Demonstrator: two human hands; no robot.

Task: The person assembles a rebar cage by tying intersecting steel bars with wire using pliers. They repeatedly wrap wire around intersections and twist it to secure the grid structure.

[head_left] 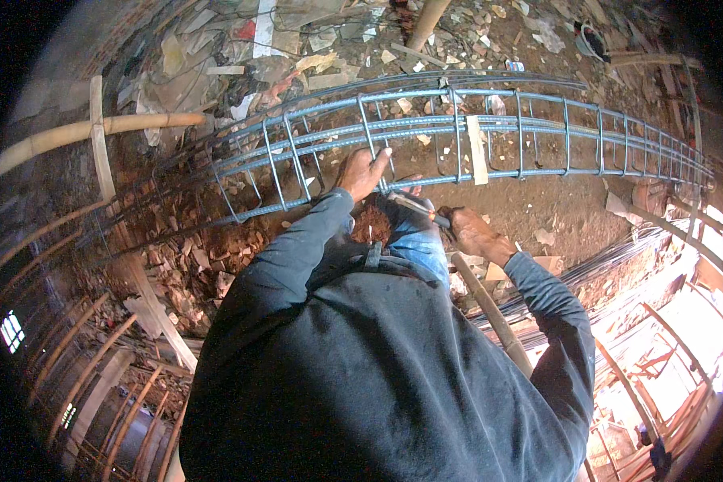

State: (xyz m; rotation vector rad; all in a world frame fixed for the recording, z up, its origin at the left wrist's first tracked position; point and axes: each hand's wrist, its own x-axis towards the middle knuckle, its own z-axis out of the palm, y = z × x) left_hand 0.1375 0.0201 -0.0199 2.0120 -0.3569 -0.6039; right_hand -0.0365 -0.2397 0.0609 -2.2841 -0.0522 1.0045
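Observation:
A long rebar cage (570, 172) of bluish steel bars with square stirrups runs across the view in front of me. My left hand (363, 172) is closed round a stirrup (366, 120) at the cage's near side, its thumb pointing up along the steel. In my right hand (475, 233) is a plier-like tool (418, 207) with a metal head and dark handles. Its head reaches to the near lower bar, just right of my left hand. My bare foot (414, 189) shows beneath that spot. Whether the jaws hold any wire is too small to tell.
A pale wooden strip (476, 150) lies across the cage. Bamboo poles (104, 132) stand at the left, and another pole (494, 313) lies by my right arm. Broken rubble (189, 277) covers the ground at left; thin rods (602, 261) lie at right.

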